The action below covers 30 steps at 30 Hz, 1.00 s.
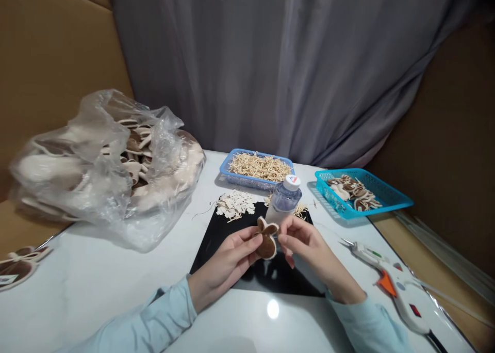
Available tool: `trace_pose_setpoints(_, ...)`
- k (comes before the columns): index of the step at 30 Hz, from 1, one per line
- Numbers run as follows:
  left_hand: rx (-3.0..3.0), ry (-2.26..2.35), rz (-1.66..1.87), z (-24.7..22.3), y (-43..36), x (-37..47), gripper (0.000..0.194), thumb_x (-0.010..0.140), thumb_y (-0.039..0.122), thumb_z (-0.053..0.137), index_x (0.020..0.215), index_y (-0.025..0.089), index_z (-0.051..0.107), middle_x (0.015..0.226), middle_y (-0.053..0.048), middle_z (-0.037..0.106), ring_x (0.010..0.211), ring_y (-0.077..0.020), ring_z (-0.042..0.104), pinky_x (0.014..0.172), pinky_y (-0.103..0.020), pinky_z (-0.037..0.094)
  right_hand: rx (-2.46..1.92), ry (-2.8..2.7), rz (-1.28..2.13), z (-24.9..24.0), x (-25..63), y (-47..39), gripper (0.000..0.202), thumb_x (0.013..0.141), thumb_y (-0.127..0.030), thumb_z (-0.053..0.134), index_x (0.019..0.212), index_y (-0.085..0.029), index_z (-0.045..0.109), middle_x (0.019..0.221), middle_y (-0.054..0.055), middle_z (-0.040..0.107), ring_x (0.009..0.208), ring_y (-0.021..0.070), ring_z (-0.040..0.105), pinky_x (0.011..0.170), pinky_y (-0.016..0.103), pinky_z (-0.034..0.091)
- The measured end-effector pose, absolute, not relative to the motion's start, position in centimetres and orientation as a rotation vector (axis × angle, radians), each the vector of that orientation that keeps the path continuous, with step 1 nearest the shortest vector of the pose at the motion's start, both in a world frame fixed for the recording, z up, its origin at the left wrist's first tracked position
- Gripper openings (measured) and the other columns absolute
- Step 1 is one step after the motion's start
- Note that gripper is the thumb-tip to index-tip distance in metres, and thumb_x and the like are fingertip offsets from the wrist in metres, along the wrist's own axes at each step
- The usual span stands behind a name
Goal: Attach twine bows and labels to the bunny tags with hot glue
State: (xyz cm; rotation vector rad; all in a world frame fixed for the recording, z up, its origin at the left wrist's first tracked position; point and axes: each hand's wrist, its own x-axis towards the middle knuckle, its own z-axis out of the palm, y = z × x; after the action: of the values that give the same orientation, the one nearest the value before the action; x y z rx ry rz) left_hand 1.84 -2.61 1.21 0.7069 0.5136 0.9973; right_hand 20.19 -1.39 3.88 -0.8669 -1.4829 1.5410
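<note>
My left hand (237, 255) pinches a small brown felt bunny-head piece (267, 244) with a cream edge and two ears, held above the black mat (216, 244). Close to its right ear is my right hand (303, 242), thumb and forefinger pressed together; whatever lies between them is too small or hidden to make out. Just behind the piece stands a clear bottle (285, 198) with a white cap. A heap of white paper tags (235, 204) covers the mat's far left corner, and thin cream loops (300, 210) lie partly behind the bottle.
A blue basket (243, 179) of cream loops stands at the back. On the right are a turquoise basket (390, 201) with brown felt pieces and a white glue gun (394, 281) with an orange trigger. An open plastic bag (154, 229) of felt pieces fills the left; another tagged piece (21, 265) lies near the left edge.
</note>
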Motion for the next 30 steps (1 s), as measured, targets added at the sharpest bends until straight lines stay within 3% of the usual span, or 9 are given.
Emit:
trace_pose_setpoints(4,0.728,0.524,1.006,1.30,-2.57,1.82,0.021,0.085,0.021,0.069,0.104,0.014,0.072,0.088,-0.004,0.068,0.083,-0.0106,0.059,0.082,-0.020,0.046,-0.973,-1.621,1.344,3.62,20.07,-1.56,0.018,0.086,-0.037,0.064,0.090,-0.020,0.060,0.073,-0.002,0.055,0.056,0.0094,0.051,0.042,0.018,0.046)
trace_pose_setpoints(8,0.742,0.544,1.065,1.31,-2.58,1.86,0.019,0.085,0.021,0.068,0.103,0.017,0.071,0.103,-0.006,0.069,0.094,-0.0141,0.061,0.091,-0.026,0.045,-0.986,-1.874,0.699,3.63,19.91,-2.11,0.007,0.087,-0.024,0.062,0.093,-0.020,0.064,0.085,0.005,0.062,0.066,0.0132,0.057,0.048,0.022,0.047)
trace_pose_setpoints(10,0.756,0.556,1.085,1.32,-2.64,1.86,0.018,0.086,0.022,0.067,0.103,0.017,0.070,0.105,-0.006,0.069,0.096,-0.0154,0.061,0.094,-0.028,0.044,-0.935,-1.969,0.401,3.65,19.89,-2.29,0.012,0.087,-0.018,0.061,0.098,-0.021,0.064,0.091,0.007,0.064,0.068,0.0145,0.058,0.051,0.024,0.047)
trace_pose_setpoints(13,0.771,0.580,1.074,1.36,-2.73,1.81,0.019,0.085,0.022,0.069,0.102,0.017,0.070,0.102,-0.006,0.068,0.095,-0.0160,0.061,0.092,-0.028,0.044,-0.883,-2.081,0.192,3.56,19.91,-2.25,0.016,0.089,-0.015,0.058,0.103,-0.022,0.063,0.096,0.009,0.065,0.075,0.0170,0.061,0.059,0.027,0.050)
trace_pose_setpoints(17,0.783,0.588,1.045,1.23,-2.73,1.79,0.016,0.083,0.019,0.071,0.098,0.016,0.070,0.092,-0.003,0.066,0.086,-0.0119,0.059,0.085,-0.023,0.044,-0.895,-2.146,0.225,3.46,19.97,-1.95,0.009,0.092,-0.016,0.055,0.097,-0.020,0.060,0.093,0.008,0.065,0.078,0.0165,0.063,0.066,0.028,0.051)
trace_pose_setpoints(23,0.741,0.532,1.016,0.87,-2.66,1.89,0.010,0.084,0.017,0.070,0.093,0.013,0.071,0.085,-0.002,0.063,0.079,-0.0090,0.056,0.078,-0.020,0.044,-0.919,-2.141,0.345,3.73,20.10,-2.10,0.006,0.092,-0.018,0.053,0.091,-0.021,0.058,0.089,0.005,0.062,0.064,0.0125,0.055,0.058,0.025,0.044)
trace_pose_setpoints(30,0.592,0.478,0.943,1.51,-2.78,1.90,0.015,0.080,0.017,0.074,0.094,0.012,0.072,0.090,-0.004,0.065,0.082,-0.0101,0.058,0.080,-0.020,0.045,-0.956,-1.908,0.857,4.36,20.17,-2.23,0.011,0.089,-0.030,0.062,0.083,-0.020,0.062,0.084,0.003,0.060,0.067,0.0130,0.052,0.053,0.023,0.039)
